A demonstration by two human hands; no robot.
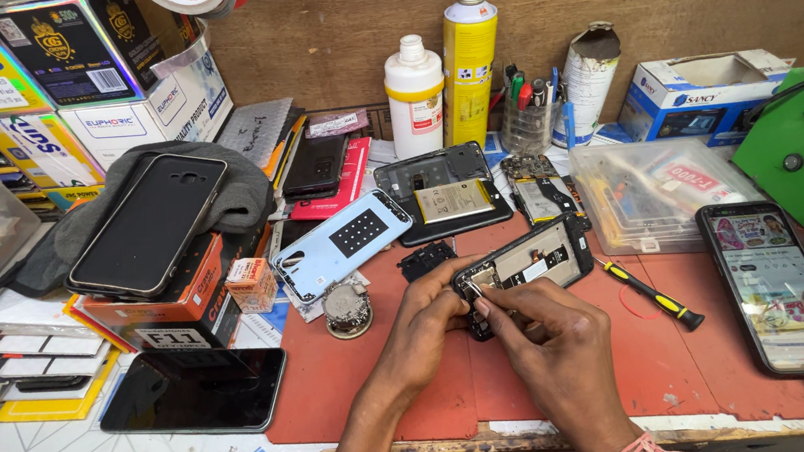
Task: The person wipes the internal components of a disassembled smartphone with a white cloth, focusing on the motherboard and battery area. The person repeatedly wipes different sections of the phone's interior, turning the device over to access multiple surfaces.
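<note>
My desk is a worn wooden top, mostly covered by a red mat (dusty and scuffed). On the mat lie the opened phone under my fingers, a yellow-and-black screwdriver, a lit phone on its red cable, a small round metal part and a pale blue back cover. Left of the mat a dark phone lies face up. Further back stand a white bottle, a yellow spray can and a clear plastic box.
</note>
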